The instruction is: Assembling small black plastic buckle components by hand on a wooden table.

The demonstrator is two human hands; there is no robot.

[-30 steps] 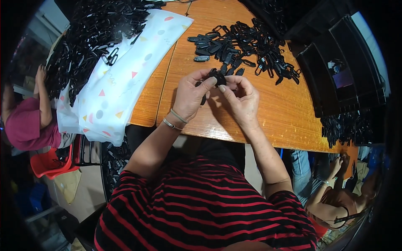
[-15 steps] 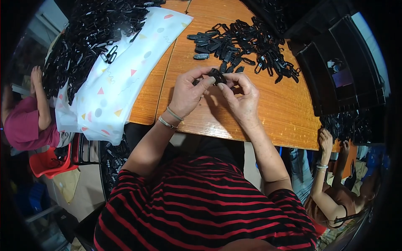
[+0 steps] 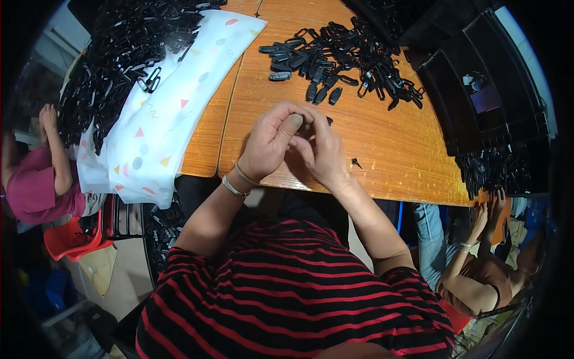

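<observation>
My left hand (image 3: 270, 142) and my right hand (image 3: 324, 151) meet above the near half of the table, both with fingers curled in. Between them is a small black plastic part (image 3: 301, 119), mostly covered by my left thumb and the fingers. A dark tip shows beside my right fingers; I cannot make out whether it belongs to the same part. Beyond my hands lies a loose pile of black plastic pieces (image 3: 326, 60), some solid and oblong, others open frames. A tiny black scrap (image 3: 356, 162) rests on the wood right of my right hand.
A large heap of black frames (image 3: 128, 57) lies on a patterned white sheet (image 3: 197, 90) at the left. The wooden table (image 3: 394, 143) has a black bin (image 3: 496, 90) at its right. Co-workers sit on both sides, one in a maroon top (image 3: 39, 185), another in brown (image 3: 487, 287).
My hands have closed tighter round the black part and now hide most of it. The tiny scrap now shows on the table. The co-worker's hands at the right have come together.
</observation>
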